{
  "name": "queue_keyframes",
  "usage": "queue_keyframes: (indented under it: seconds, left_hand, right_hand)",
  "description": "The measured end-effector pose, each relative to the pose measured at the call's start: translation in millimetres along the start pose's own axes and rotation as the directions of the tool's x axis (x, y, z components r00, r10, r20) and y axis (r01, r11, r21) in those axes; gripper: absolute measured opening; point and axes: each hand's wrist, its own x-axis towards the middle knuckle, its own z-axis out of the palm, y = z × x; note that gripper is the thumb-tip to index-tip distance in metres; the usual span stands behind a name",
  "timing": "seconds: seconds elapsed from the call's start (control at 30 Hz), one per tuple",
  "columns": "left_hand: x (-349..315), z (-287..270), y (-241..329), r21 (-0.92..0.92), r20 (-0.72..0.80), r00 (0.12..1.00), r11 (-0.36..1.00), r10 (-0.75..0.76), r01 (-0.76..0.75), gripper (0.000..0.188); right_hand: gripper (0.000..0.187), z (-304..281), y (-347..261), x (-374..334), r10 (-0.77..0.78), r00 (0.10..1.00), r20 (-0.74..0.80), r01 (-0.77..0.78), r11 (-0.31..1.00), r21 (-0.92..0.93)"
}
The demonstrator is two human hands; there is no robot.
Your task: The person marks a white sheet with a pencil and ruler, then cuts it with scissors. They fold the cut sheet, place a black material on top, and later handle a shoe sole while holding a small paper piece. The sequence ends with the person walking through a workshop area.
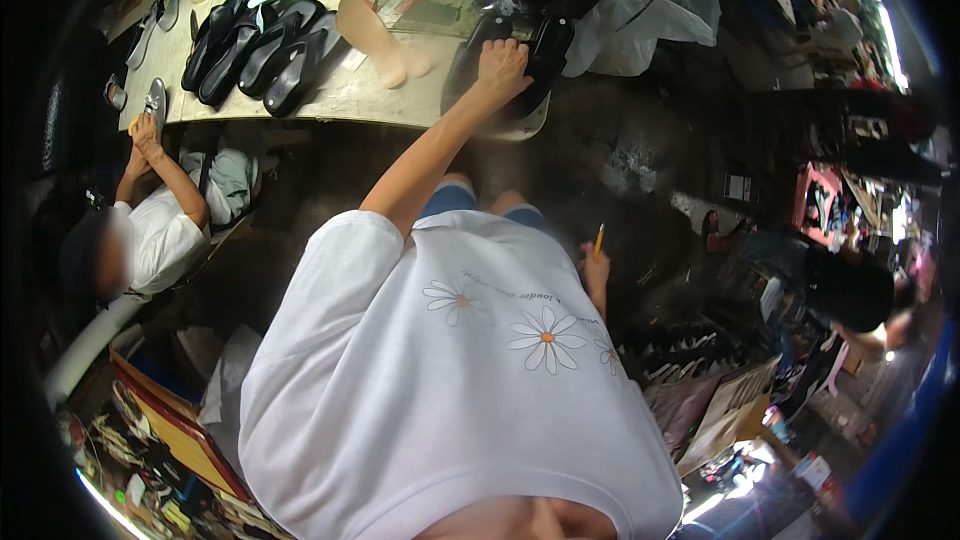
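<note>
My left hand reaches over the right end of the table, its fingers curled onto a black sandal. A second black sandal lies just to the right of that hand. How the fingers sit on the sandal is partly hidden. Lower down at my right side, my right hand is closed around a yellow pencil, which points up. Left of my left arm, a tan insole-shaped piece lies on the tabletop, beside several black sandals in a row.
The pale table crosses the top of the view. Clear plastic bags hang at its right end. At the left, a seated co-worker holds a silver shoe. Behind on the right, another person bends among shelves and goods.
</note>
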Motion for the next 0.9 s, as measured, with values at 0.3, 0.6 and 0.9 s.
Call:
queue_keyframes:
  seconds: [0.3, 0.6, 0.9]
  left_hand:
    - [20.1, 8.7, -5.3, -0.030, 0.050, 0.980, 0.980, -0.195, 0.196, 0.051]
    - [5.1, -1.8, -21.0, -0.182, 0.283, 0.953, 0.970, -0.104, 0.160, 0.021]
    - [11.5, -21.1, -35.4, -0.225, -0.094, 0.988, 0.970, -0.118, 0.094, 0.025]
  right_hand:
    - [0.034, -6.4, -320.5, 167.1, -0.368, 0.905, 0.212, 0.382, 0.924, -0.026]
    - [0.074, 53.4, -408.1, 232.4, -0.290, 0.928, 0.234, 0.266, 0.955, 0.129]
    - [0.046, 79.8, -386.6, 209.8, -0.175, 0.855, 0.489, 0.095, 0.978, 0.183]
